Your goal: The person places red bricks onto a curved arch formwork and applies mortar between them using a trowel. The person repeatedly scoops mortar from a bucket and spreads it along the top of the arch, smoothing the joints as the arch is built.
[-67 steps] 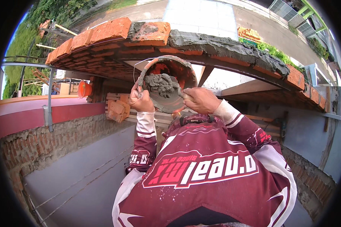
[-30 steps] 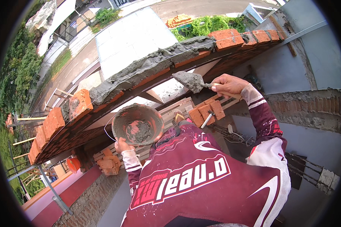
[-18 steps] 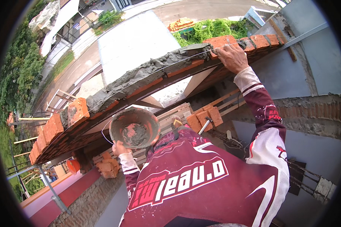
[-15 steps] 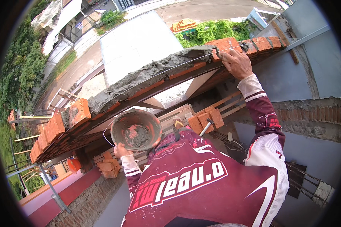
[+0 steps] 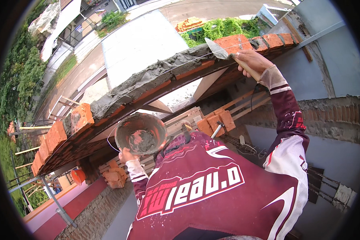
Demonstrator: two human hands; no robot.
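Observation:
My right hand [image 5: 252, 64] is closed round the wooden handle of a trowel [image 5: 217, 49]. Its blade lies at the right end of a grey mortar bed [image 5: 148, 78], against an orange brick [image 5: 236, 41] on top of the wall. My left hand [image 5: 129, 155] grips the near left rim of a round bucket [image 5: 158, 127], tilted so its inside shows. Some wet mortar [image 5: 148, 141] sits at the bottom of the bucket. A thin string [image 5: 180, 66] runs along the wall top.
Laid bricks [image 5: 56, 135] continue at the left end of the wall, and more [image 5: 274, 41] at the right. Below me are wooden planks [image 5: 184, 122] and stacked loose bricks [image 5: 216, 122]. A grey wall [image 5: 328, 68] rises on the right. Beyond the wall is a pale roof [image 5: 144, 46].
My right hand has turned and drawn back slightly from the brick, so the trowel's blade and handle now show plainly. The left hand still holds the bucket; the view has shifted a little.

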